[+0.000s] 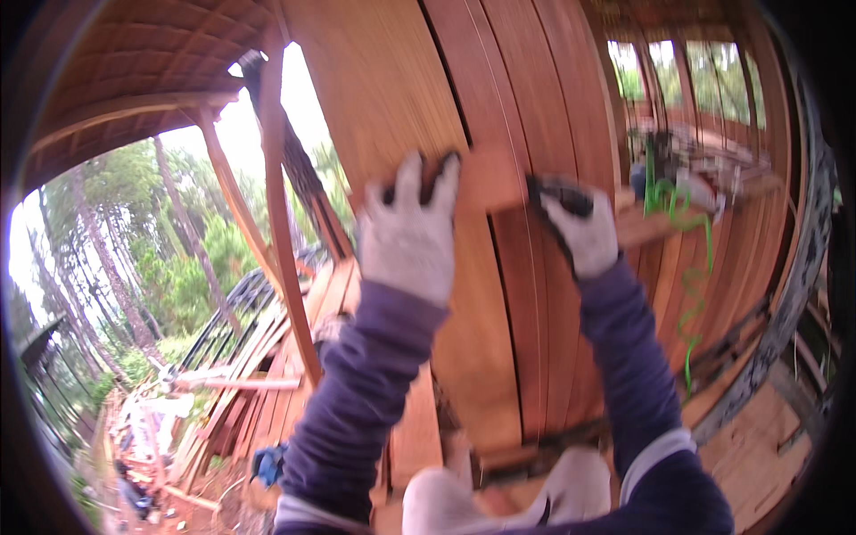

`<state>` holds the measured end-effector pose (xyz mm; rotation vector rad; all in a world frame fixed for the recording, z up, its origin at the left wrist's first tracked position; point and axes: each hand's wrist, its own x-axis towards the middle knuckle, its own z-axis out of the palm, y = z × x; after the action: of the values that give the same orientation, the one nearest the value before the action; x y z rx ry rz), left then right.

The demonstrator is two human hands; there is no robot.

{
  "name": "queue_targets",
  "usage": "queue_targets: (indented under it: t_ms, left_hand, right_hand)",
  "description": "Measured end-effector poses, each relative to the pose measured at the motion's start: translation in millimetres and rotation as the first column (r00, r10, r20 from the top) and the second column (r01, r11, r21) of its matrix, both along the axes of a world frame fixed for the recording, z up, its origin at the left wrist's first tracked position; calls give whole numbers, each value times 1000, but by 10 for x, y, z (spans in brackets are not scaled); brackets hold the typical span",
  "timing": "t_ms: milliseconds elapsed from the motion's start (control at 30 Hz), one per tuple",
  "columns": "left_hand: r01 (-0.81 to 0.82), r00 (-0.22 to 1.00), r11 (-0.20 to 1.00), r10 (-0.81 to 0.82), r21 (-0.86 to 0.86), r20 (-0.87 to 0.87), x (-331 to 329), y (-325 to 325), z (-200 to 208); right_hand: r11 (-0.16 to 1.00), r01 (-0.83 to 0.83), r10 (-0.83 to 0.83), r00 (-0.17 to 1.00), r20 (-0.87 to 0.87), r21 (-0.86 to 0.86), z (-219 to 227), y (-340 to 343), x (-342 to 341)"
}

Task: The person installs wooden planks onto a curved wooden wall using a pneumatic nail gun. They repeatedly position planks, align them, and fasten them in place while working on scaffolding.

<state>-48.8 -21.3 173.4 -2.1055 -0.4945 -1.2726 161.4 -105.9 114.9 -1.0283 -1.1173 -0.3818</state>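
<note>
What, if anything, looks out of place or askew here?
The loose boards at lower left look untidy, lying at mixed angles among scattered debris. Nothing stands out as damaged near the left hand and right hand, though the short wooden piece between them is blurred.

Coiled green hose (661, 194) at right, tall trees (116, 263) at left.

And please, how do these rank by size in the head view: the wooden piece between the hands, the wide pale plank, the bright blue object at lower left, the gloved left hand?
Largest to smallest, by visible part:
1. Wide pale plank
2. Gloved left hand
3. Wooden piece
4. Bright blue object
</note>
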Motion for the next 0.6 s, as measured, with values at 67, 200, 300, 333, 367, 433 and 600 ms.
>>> queue_targets:
  t_ms: [67,200,300,333,367,433,600]
  left_hand:
    - [12,1000,994,-14,-110,-17,6,11,-65]
    - [-18,998,975,3,-221,-68,-168,-26,11]
    - [42,997,978,-55,-202,-59,-121,-5,7]
    - [45,997,977,-57,-208,-51,-120,-9,25]
    - [45,996,973,-60,-225,-59,-113,-14,21]
    - [31,996,965,-53,-259,-77,-143,-3,25]
    - [116,991,966,-129,-232,-41,-123,31,1]
  right_hand:
    - [999,-51,51,996,-67,0,-47,28,1]
    - [997,-71,70,996,48,9,17,127,-98]
    - [985,-170,170,985,-6,-9,36,76,-42]
    - [973,-230,230,972,-46,-10,65,62,-43]
    - [975,-220,220,975,-36,-12,55,53,-49]
    - [977,-212,212,977,-16,-14,59,69,-94]
    - [977,-213,213,977,-28,17,45,35,-91]
